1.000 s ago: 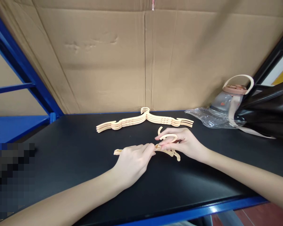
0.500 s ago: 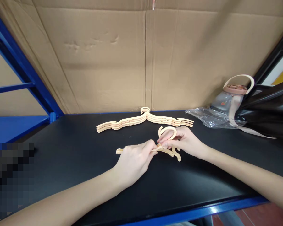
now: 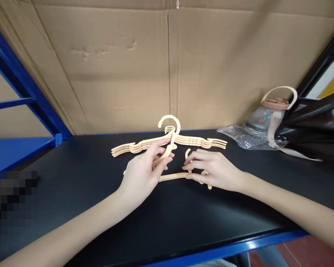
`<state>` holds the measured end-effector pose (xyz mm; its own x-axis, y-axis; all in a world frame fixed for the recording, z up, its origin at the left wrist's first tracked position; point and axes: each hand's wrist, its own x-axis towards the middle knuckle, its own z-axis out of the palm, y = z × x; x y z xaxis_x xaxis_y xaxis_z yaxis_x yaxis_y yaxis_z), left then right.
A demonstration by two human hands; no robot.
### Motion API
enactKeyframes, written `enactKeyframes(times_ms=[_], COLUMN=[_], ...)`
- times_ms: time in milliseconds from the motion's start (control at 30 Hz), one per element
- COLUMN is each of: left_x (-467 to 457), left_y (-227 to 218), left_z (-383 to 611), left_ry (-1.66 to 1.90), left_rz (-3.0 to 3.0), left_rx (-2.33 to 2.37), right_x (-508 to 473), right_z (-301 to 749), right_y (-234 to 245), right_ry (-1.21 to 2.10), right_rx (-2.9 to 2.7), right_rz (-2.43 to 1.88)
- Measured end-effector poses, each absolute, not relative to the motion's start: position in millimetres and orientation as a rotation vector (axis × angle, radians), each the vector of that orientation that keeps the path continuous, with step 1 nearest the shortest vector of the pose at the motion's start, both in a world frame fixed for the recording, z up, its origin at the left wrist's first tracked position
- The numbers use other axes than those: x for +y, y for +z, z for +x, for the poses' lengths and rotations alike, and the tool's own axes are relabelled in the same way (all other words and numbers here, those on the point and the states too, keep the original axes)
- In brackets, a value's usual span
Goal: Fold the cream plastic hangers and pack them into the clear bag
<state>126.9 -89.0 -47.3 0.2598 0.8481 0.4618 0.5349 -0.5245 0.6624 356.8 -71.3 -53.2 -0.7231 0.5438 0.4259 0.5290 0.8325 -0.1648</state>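
Note:
My left hand (image 3: 143,172) is closed on the neck of a cream plastic hanger (image 3: 170,128), with its hook raised off the black tabletop (image 3: 100,207). My right hand (image 3: 210,170) pinches the same hanger's arm (image 3: 172,177) lower down, and covers another small cream hook piece (image 3: 187,152) on the table. Behind my hands, a stack of several cream hangers (image 3: 189,141) lies flat near the cardboard wall.
A cardboard sheet (image 3: 167,66) backs the table. At the right stand a clear bottle with a pink lid and strap (image 3: 269,111), crumpled clear plastic (image 3: 236,135) and a black bag (image 3: 317,126). Blue shelf framing (image 3: 22,81) rises at the left; the table's blue front edge (image 3: 239,246) is near me.
My left hand has lifted the hanger so that its hook stands up above the table. My right hand shifted its pinch onto the hanger's arm.

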Motion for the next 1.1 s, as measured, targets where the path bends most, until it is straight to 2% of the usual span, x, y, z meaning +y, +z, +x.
enactKeyframes(times_ms=[333,633,800,867,1033,1100], left_x=[-80,-71,-75,-77,-82,-83], left_y=[-60,-67,-65,-65,-64,-65], left_z=[124,124,127,129,132,132], left_ry=[1.054,1.193,1.207,1.155,0.893,0.845], left_rz=[2.273,2.270,2.263,2.258,2.318,2.339], left_rx=[1.307,1.282,1.243,1.240,1.223,1.255], right_x=[-68,-78,-68,-63,-56,-56], right_z=[330,360,367,367,364,364], right_y=[-65,-38,-42,-44,-45,-43], right_ry=[-0.146,0.210,0.244,0.434,1.400,1.593], right_rx=[-2.640,-2.568,-2.397,-2.296,-1.900,-1.779], right_rz=[-0.784,-0.927,-1.160,-1.179,-1.053,-0.991])
